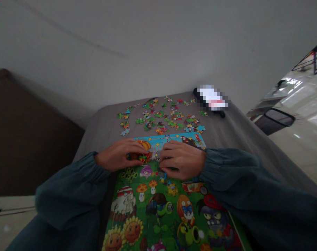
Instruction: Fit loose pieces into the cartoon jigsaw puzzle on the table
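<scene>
A jigsaw puzzle board [153,195] lies in front of me, its picture full of cartoon plants and zombies on green, with a blue strip at the far end. My left hand [123,154] rests over the upper left part, thumb and fingers closed around a small colourful puzzle piece [145,158]. On the upper right part, my right hand [183,159] has its fingers curled down against the board; whatever is under its fingertips is hidden. Both hands cover part of the picture between the blue strip and the green area.
Beyond the board, several loose puzzle pieces [160,114] are scattered on the grey cloth [100,129]. A phone with a blurred screen [213,97] lies at the far right corner. A pale wall [158,52] rises behind. A brown panel [30,139] stands at left.
</scene>
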Tool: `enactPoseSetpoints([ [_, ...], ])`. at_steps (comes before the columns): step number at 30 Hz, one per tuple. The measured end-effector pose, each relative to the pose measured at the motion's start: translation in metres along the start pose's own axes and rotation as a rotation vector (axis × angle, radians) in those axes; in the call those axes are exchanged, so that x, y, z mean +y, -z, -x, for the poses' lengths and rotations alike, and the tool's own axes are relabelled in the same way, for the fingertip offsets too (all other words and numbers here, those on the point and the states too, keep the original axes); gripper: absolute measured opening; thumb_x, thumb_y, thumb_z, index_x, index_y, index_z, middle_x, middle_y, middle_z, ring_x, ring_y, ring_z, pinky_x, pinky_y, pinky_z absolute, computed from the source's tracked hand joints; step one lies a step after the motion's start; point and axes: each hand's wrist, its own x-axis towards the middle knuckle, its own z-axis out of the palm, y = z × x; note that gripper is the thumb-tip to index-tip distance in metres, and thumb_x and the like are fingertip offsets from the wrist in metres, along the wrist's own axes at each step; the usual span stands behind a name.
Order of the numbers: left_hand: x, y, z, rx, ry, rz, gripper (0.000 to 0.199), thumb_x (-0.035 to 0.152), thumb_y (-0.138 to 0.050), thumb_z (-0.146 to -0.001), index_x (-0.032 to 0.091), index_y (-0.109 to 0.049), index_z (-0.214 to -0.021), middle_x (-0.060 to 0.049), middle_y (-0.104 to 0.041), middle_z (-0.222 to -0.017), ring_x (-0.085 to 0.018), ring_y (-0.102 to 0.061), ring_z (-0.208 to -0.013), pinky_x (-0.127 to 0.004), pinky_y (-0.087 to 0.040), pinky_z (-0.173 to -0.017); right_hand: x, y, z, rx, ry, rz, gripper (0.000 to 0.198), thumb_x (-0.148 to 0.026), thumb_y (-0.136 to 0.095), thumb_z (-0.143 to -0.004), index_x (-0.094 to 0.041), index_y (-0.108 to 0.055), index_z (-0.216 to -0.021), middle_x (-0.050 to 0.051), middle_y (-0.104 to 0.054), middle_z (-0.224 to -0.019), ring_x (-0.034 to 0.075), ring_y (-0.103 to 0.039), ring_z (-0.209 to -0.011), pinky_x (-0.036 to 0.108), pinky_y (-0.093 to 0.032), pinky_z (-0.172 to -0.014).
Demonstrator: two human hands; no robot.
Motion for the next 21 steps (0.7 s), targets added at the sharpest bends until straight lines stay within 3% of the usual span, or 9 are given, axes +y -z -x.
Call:
enactPoseSetpoints([
  [9,0.0069,-0.0017,-0.0036,0.005,-0.050,-0.072,0.033,0.043,-0.069,-0.086,0.023,-0.070,-0.112,-0.004,-0.074,-0.104,-0.019,-0.068,-0.093,-0.030,-0.049,-0.084,0.0000,-0.0003,0.0000,-0.069,-0.019,-0.022,0.028,-0.025,-0.049,-0.092,-0.017,-0.074,-0.083,0.006,-0.067,-0.084,0.019,-0.054,-0.088,0.035,-0.040,-0.081],
  [18,0.0068,-0.0046,-0.0037,-0.036,0.047,-0.029,0.027,0.043,-0.068,-0.087,0.023,-0.070,-0.104,-0.002,-0.072,-0.101,-0.018,-0.066,-0.094,-0.029,-0.047,-0.085,-0.0040,0.0064,0.0019,-0.166,-0.014,-0.037,0.029,-0.032,-0.049,-0.092,-0.023,-0.075,-0.101,0.007,-0.066,-0.104,0.022,-0.052,-0.098,0.038,-0.039,-0.085],
  [21,0.0061,-0.0040,-0.0056,-0.051,0.095,-0.018,0.027,0.046,-0.070,-0.084,0.021,-0.069,-0.094,-0.002,-0.071,-0.094,-0.019,-0.064,-0.089,-0.030,-0.045,-0.081,-0.0039,0.0086,0.0020,-0.195,-0.023,-0.045,0.029,-0.030,-0.050,-0.092,-0.024,-0.074,-0.107,0.008,-0.065,-0.109,0.023,-0.051,-0.103,0.039,-0.040,-0.089],
])
